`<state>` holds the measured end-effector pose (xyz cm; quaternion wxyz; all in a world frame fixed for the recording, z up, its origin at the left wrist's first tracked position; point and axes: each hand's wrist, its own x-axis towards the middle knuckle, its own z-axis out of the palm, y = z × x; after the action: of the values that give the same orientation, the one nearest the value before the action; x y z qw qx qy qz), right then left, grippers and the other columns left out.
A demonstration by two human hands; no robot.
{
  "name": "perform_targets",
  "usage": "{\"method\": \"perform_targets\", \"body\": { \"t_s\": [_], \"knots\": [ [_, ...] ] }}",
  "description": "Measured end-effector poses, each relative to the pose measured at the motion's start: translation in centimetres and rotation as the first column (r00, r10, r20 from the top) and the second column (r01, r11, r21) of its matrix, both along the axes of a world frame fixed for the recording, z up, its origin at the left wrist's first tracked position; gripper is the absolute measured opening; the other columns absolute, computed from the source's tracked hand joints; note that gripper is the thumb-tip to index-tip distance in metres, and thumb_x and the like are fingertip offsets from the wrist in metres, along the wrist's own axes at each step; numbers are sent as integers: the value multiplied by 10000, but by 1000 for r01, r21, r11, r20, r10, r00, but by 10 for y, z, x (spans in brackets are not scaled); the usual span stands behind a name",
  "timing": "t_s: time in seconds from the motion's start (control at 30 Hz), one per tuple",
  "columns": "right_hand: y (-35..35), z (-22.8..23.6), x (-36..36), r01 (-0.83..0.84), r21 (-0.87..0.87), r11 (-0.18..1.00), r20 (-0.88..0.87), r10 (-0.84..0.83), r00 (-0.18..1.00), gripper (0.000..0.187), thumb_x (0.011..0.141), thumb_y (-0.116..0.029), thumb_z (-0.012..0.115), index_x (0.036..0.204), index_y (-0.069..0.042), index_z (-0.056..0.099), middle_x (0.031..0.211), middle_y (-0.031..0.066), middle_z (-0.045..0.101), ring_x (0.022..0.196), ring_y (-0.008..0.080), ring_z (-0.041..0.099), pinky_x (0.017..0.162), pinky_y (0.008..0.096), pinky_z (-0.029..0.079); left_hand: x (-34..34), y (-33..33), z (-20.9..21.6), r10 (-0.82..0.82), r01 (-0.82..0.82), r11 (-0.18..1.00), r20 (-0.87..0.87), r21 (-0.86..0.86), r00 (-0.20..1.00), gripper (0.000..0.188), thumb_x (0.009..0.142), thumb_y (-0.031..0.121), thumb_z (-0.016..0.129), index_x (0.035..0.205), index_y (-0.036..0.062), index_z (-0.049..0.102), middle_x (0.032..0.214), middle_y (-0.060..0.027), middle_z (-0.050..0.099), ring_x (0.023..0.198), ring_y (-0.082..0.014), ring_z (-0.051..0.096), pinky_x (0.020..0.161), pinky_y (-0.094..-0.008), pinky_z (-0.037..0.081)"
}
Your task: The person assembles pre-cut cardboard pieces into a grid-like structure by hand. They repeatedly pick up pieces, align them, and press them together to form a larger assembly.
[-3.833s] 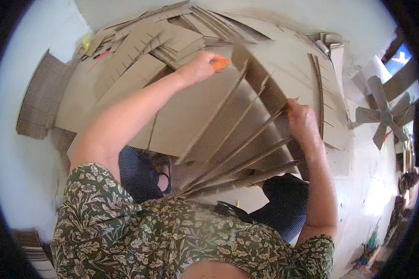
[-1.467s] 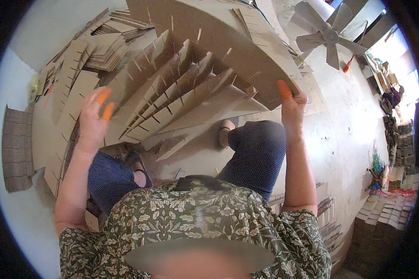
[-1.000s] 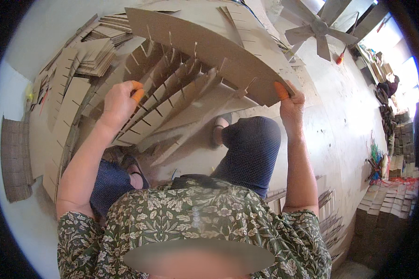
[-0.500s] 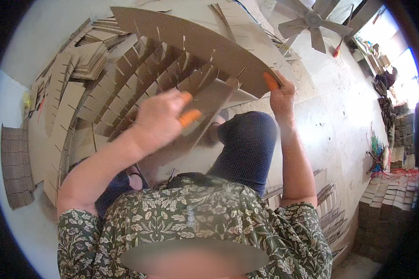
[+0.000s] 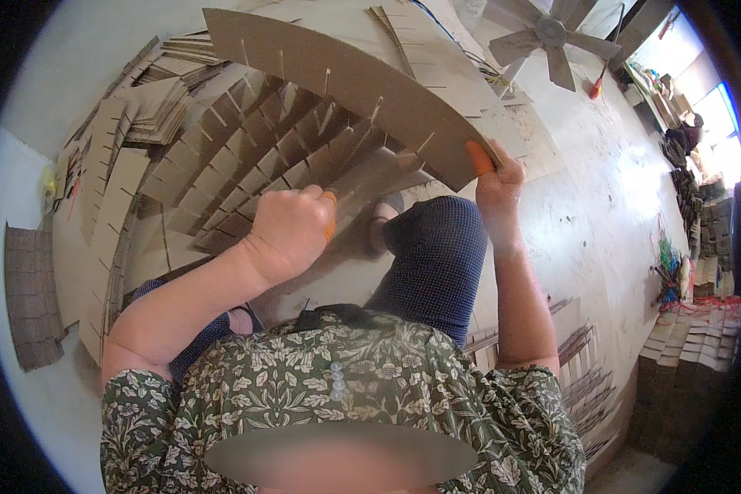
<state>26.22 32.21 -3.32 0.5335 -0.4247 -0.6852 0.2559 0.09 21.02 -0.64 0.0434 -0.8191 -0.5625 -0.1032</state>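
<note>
L hand (image 5: pixel 292 222): off to the L of the slotted pieces 1.5 s ago, now brought in close before them; fingers curled in, tips mostly hidden, can't tell if pinching a strip.
R hand (image 5: pixel 496 169): much as before; grasping R end of curved board, thumb w/ orange finger cover (image 5: pixel 481 158) on near face.
Curved board (image 5: pixel 350 78): long, brown, slotted along lower edge; held on edge, slanting down to R, beyond the lap.
Partition grid (image 5: pixel 230 152): below and L of board, just past L hand; bunched like a fan 1.5 s ago, now spread into rows of cells. Prob. means strips mostly spaced out, work well along; fit at each slot too small to tell.
Knee (image 5: pixel 436 255): dark checked cloth, bent, just below board's R end.
Floor (image 5: pixel 584 214): pale, smooth, scuffed, w/ dusty patches nr the board.
Cardboard stack (image 5: pixel 152 111): flat pieces piled askew, upper L.
Grey bundle (image 5: pixel 31 296): packed tight, far L by the wall.
Fan (image 5: pixel 550 33): broad blades, upper R; red-handled tool (image 5: pixel 596 88) close by.
Far R: coloured cords (image 5: pixel 665 267) nr stacked bundles (image 5: pixel 692 337); bright window (image 5: pixel 720 123) beyond.
</note>
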Motion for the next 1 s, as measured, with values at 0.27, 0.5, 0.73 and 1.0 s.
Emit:
{"method": "perform_targets", "body": {
  "t_s": [0.27,0.5,0.73,1.0],
  "knots": [
    [-9,-10,7,51,154,987,-8,-51,999,135,865,-10,620,986,9,677,746,133,682,694,72,582,637,268,481,7,-6,0,-59,60,998,21,-20,998,33,741,53,569,737,23,583,719,-142,617,660,-289,667,554,-368,533],
    [-3,-20,3,48,245,968,-82,-29,996,122,838,18,643,952,0,679,680,183,619,629,102,600,594,268,475,8,-6,-10,-89,85,995,74,57,993,82,729,63,622,674,40,565,674,-121,584,600,-305,626,518,-400,500],
    [-3,-29,5,67,170,983,40,-74,996,113,877,-21,637,976,-18,691,734,53,669,680,71,572,618,236,453,1,-1,-11,14,-23,994,87,111,996,77,746,62,629,694,33,580,667,-130,592,580,-309,621,516,-388,499],
    [10,-12,-36,131,246,960,-87,-113,990,144,844,5,620,977,-13,675,781,184,667,703,170,664,634,281,489,-15,17,13,132,-172,956,172,237,976,108,753,111,616,703,32,565,703,-131,607,589,-334,617,541,-418,501]
  ]
}}
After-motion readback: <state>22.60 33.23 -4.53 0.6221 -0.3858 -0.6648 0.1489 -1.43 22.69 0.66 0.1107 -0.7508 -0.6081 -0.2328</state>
